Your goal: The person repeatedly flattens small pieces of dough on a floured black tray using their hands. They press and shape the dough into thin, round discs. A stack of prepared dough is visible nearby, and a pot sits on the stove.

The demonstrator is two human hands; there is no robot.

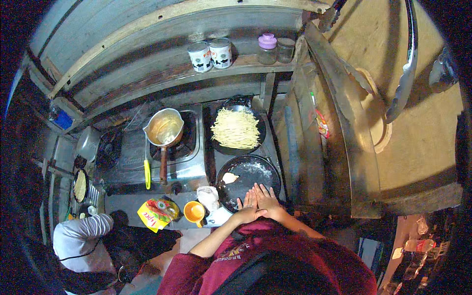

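Observation:
Over the near rim of a round black pan (253,184), my left hand (247,212) and my right hand (268,201) lie against each other. Both have their fingers stretched out, the right one's slightly spread. Anything between the palms is hidden. White powder is smeared across the pan, and a small pale lump, looking like dough (229,178), rests at its left side. Just beyond, a second dark round pan holds a heap of pale yellow strips (236,129).
Left of the pans, a saucepan (165,130) stands on a metal stove (189,169) beside a yellow-green handled tool (147,174). Nearer are an orange cup (194,212), a white bag (208,197) and a yellow packet (156,215). Another person (86,243) is at lower left. Cans (220,53) line the shelf.

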